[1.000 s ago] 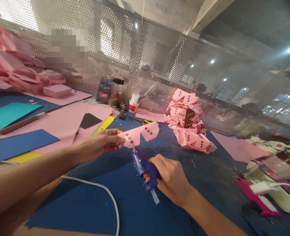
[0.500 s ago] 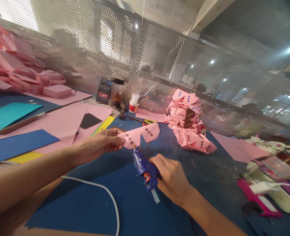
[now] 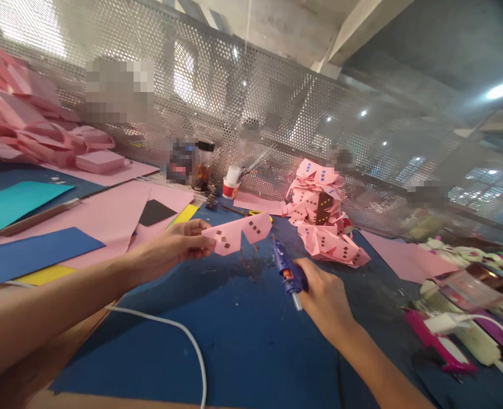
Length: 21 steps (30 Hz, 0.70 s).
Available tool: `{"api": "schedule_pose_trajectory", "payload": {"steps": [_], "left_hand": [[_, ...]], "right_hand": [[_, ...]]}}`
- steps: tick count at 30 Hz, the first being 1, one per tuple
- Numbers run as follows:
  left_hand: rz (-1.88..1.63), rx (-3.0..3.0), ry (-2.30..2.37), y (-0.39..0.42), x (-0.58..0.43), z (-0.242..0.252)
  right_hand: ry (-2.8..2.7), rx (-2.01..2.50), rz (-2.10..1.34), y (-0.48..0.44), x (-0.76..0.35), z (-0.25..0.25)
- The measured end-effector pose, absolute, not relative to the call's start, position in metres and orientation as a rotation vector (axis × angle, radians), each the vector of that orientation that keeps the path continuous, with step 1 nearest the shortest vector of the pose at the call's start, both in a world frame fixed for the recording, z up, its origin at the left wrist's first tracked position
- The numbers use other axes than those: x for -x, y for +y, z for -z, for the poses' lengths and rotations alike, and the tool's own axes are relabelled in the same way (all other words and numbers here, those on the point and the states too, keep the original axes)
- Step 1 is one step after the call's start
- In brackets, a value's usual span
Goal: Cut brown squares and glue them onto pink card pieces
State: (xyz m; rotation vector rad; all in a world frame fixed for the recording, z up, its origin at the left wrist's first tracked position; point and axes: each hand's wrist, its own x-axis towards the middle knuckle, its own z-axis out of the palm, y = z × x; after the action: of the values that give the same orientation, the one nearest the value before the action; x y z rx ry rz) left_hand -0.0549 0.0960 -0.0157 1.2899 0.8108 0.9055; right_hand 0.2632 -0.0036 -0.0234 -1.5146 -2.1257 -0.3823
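My left hand (image 3: pixel 175 248) pinches one end of a pink paper cut-out (image 3: pixel 237 233) with small brown squares, holding it above the blue mat (image 3: pixel 217 341). My right hand (image 3: pixel 325 298) grips a blue hot glue gun (image 3: pixel 286 270), nozzle pointing up and away, to the right of the cut-out and apart from it. A white cord (image 3: pixel 178 335) runs across the mat under my left forearm.
A heap of similar pink pieces (image 3: pixel 321 218) stands behind the glue gun. Pink, blue, teal and yellow sheets (image 3: pixel 38 250) lie at left. A paper cup (image 3: pixel 232 183) and a jar (image 3: pixel 203 165) stand by the perforated metal screen (image 3: pixel 277 102). Pink and white items (image 3: pixel 447 341) crowd the right.
My right hand has drawn the glue gun away from the underside of the cut-out, moving right and farther back. The left hand still holds the cut-out in nearly the same place.
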Motion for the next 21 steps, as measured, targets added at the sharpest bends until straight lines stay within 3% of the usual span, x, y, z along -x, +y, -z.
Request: {"api": "schedule_pose_trajectory", "payload": {"steps": [7, 21], "left_hand": [[-0.894, -1.319, 0.816, 0.094, 0.053, 0.015], [-0.844, -1.335, 0.814, 0.097, 0.053, 0.022]], "right_hand": [[-2.08, 1.809, 0.366, -0.001, -0.278, 0.033], [-2.032, 1.544, 0.222, -0.008, -0.266, 0.029]]}}
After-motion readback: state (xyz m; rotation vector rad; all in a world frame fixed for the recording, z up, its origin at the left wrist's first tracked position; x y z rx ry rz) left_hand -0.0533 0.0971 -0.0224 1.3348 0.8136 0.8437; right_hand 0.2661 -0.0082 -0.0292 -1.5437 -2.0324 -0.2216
